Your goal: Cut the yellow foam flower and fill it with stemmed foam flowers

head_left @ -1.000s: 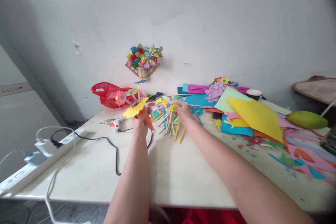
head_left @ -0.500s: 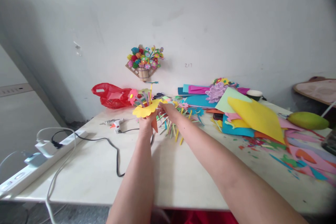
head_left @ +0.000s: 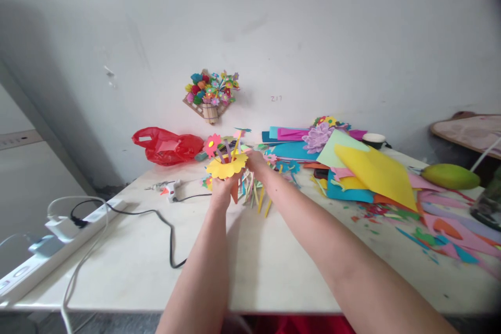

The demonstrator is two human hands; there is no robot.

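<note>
L hand [head_left: 222, 191]: fingers clamped round orange cone [head_left: 235, 191], just under yellow frill [head_left: 225, 168]; cone held up over tabletop [head_left: 282, 271], approx. mid-width. R hand [head_left: 256, 164] at frill's R edge; fingertips hidden, can't tell if apart or together, or on what. Done, by my read: cone + frill joined, a few stems in, incl. pink flower [head_left: 212, 145] & blue flower [head_left: 243, 130]. To do, prob.: fill out bunch, looks sparse; loose flowers [head_left: 288, 167] near R hand. Glue gun [head_left: 171, 190] lies L, untouched.
</note>
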